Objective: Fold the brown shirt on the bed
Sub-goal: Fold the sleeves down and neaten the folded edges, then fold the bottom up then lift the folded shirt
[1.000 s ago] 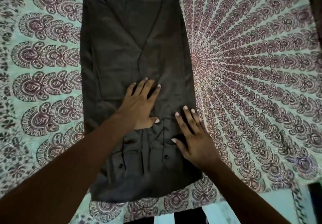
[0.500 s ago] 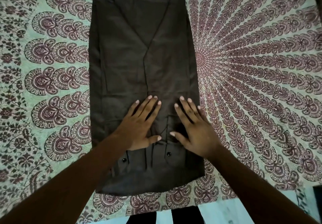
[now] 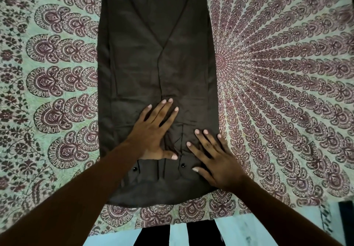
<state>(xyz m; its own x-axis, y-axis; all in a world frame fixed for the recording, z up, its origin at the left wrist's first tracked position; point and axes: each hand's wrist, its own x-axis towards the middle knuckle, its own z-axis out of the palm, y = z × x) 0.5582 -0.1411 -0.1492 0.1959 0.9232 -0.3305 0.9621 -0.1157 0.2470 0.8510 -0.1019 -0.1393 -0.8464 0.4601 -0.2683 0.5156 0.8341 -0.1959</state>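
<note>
The brown shirt lies flat on the bed as a long narrow strip, both sides folded in so their edges meet down the middle. Two dark buttons show near its near end. My left hand rests palm down on the shirt's lower middle, fingers spread. My right hand lies flat on the shirt's lower right part, close to its right edge, fingers apart. Neither hand grips the cloth.
The bed is covered by a pale green sheet with a maroon mandala print. Its near edge runs just beyond the shirt's near end, with light floor and dark legs below. A dark object sits at the lower right.
My right hand has slid back toward me and to the right along the shirt. My left hand has stayed at about the same spot on the cloth.
</note>
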